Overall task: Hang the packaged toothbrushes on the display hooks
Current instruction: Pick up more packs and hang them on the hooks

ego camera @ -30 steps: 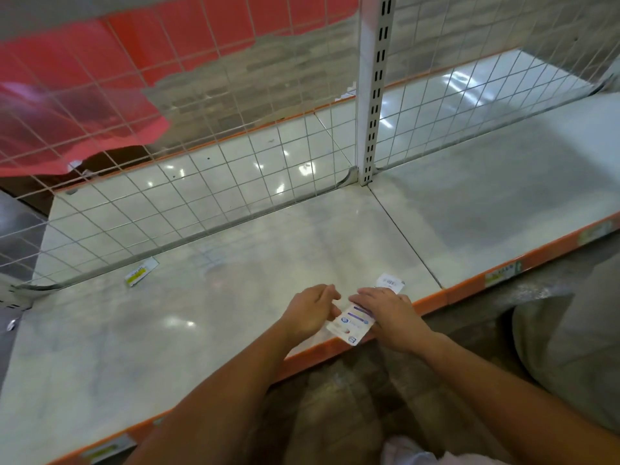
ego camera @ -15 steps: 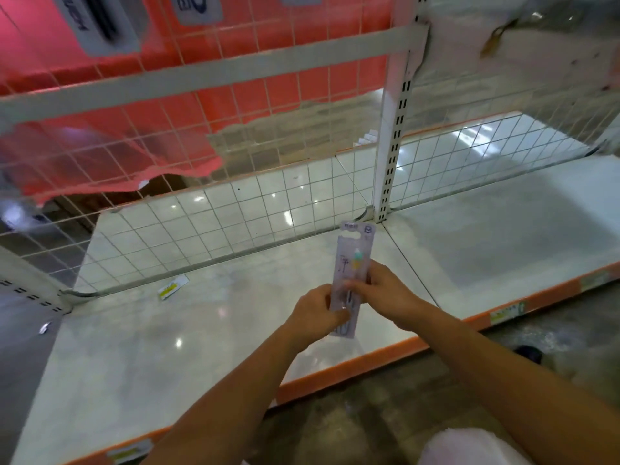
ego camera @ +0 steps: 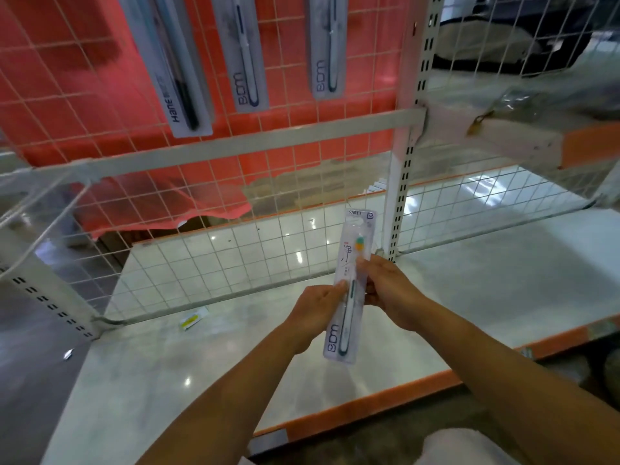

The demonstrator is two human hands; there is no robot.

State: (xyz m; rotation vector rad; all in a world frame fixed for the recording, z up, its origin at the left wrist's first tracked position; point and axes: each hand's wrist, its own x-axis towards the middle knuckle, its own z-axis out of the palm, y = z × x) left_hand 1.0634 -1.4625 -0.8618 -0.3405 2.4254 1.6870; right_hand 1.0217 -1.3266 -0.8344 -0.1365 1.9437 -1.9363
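A packaged toothbrush (ego camera: 349, 310), a long clear blister card with a white and green brush, stands upright over the bottom shelf. My left hand (ego camera: 317, 308) pinches its left edge at mid-height. My right hand (ego camera: 391, 290) grips its right edge a little higher. Three packaged toothbrushes hang on the wire grid panel (ego camera: 100, 95) above: a Hane pack (ego camera: 174, 72) on the left, a BDM pack (ego camera: 243, 52) in the middle and another BDM pack (ego camera: 327, 45) to the right. Their hooks lie above the frame's top edge.
A white horizontal bar (ego camera: 235, 146) crosses below the hung packs. A slotted upright post (ego camera: 406, 156) divides the bays. The white bottom shelf (ego camera: 167, 380) carries a small yellow label (ego camera: 193, 318). Its orange front edge (ego camera: 352, 412) runs near my forearms. A higher shelf (ego camera: 523, 142) juts out at right.
Both hands lifted the packaged toothbrush off the shelf's front edge and turned it upright. My view has tilted up, bringing the hung packs into sight.
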